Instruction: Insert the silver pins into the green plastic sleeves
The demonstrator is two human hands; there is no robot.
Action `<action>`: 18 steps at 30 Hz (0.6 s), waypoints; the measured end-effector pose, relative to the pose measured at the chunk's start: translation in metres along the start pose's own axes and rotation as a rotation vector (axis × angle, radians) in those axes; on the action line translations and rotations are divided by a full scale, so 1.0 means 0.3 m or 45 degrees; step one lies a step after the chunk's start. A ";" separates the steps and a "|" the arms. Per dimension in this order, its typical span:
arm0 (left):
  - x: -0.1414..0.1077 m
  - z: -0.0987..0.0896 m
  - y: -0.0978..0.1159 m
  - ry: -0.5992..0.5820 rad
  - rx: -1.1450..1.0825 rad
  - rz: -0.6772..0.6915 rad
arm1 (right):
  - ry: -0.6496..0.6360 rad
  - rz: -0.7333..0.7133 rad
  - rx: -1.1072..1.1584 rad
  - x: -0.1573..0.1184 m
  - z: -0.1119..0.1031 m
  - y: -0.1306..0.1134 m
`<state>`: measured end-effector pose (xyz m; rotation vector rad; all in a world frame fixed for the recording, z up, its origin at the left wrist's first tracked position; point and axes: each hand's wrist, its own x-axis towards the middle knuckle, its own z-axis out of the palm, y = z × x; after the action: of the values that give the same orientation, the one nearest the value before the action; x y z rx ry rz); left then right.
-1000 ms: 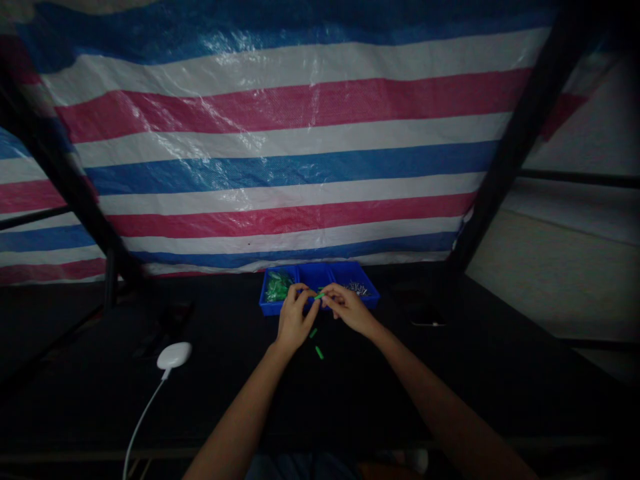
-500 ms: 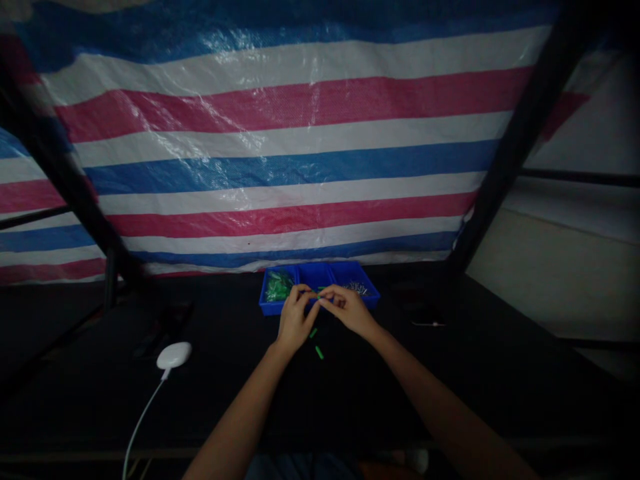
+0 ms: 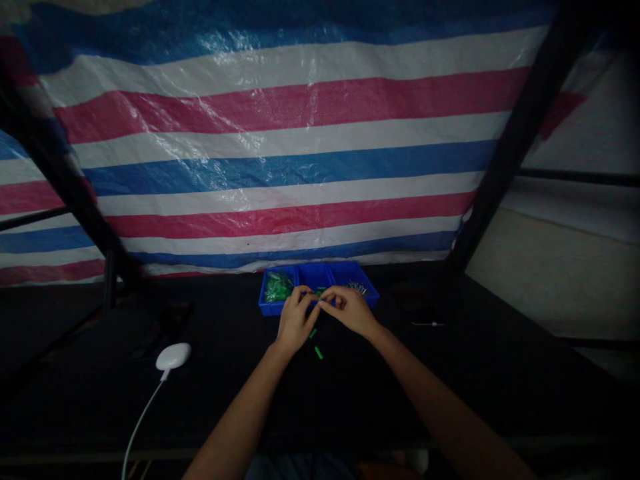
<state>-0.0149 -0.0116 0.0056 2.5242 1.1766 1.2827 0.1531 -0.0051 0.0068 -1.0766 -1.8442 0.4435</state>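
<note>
Unchanged from the earlier frame, the left hand (image 3: 296, 321) and right hand (image 3: 349, 310) pinch a green tube (image 3: 319, 291), long axis level, left to right, above the blue tray (image 3: 269, 311).

Left hand (image 3: 296, 321) and right hand (image 3: 349, 310) meet above a blue tray (image 3: 270, 309), near a small green piece (image 3: 318, 291); two more green pieces (image 3: 319, 353) lie on black table (image 3: 425, 400) below them.

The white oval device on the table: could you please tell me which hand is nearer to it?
Left hand: nearer, to the right of the white oval device; the right hand lies farther right.
</note>
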 end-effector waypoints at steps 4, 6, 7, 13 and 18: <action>0.001 0.001 0.005 0.019 0.000 0.005 | 0.020 -0.019 -0.087 -0.002 -0.009 -0.018; 0.002 0.001 0.008 0.033 -0.001 -0.011 | 0.090 -0.032 -0.148 0.000 -0.015 -0.021; 0.003 0.000 0.009 0.040 -0.002 -0.024 | 0.141 -0.040 -0.183 0.003 -0.019 -0.019; 0.005 0.005 0.004 0.105 -0.012 -0.065 | 0.350 -0.024 -0.329 0.019 -0.046 0.036; 0.005 0.006 0.003 0.100 -0.034 -0.057 | 0.347 -0.033 -0.414 0.018 -0.041 0.082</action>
<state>-0.0125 -0.0109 0.0057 2.4355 1.2152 1.3886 0.1746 0.0113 -0.0007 -1.2591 -1.7172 -0.0241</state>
